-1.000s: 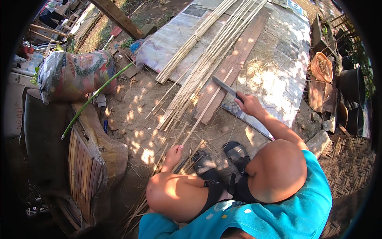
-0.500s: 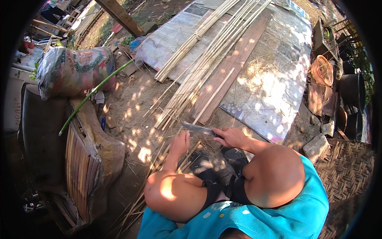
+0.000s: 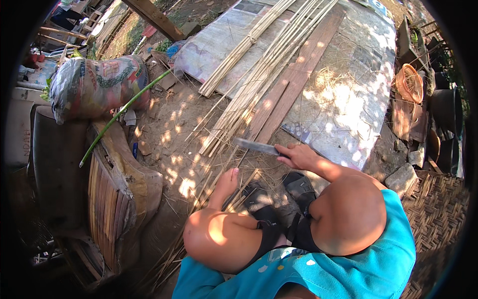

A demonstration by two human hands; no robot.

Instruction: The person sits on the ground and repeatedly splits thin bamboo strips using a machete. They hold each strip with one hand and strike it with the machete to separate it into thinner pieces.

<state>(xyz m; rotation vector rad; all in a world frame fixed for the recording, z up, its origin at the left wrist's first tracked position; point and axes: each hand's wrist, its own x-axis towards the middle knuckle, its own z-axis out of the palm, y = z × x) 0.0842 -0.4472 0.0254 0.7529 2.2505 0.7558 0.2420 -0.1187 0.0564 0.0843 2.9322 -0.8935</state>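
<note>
My right hand [image 3: 300, 156] grips the handle of a knife [image 3: 255, 146], its wide grey blade pointing left above the ground. Nearer to me, my left hand [image 3: 227, 182] is closed, thumb up, on a thin bamboo strip [image 3: 242, 159]. That strip runs away under the blade and looks dark where it lies along a brown wooden plank [image 3: 311, 67]. Beside the plank lies a loose pile of pale split bamboo strips [image 3: 251, 99]. A tied bundle of strips [image 3: 226, 67] rests farther left.
A large printed sheet [image 3: 338, 117] spreads under the bamboo. To the left are a stuffed sack [image 3: 99, 87], a green stalk [image 3: 124, 107] and a wooden piece with slats [image 3: 107, 209]. An orange basket [image 3: 409, 82], a stone [image 3: 402, 179] and a woven mat [image 3: 438, 219] are at right.
The knife and my right hand have moved up and slightly right, away from my left hand. The strip on the plank showed pale before and now looks dark.
</note>
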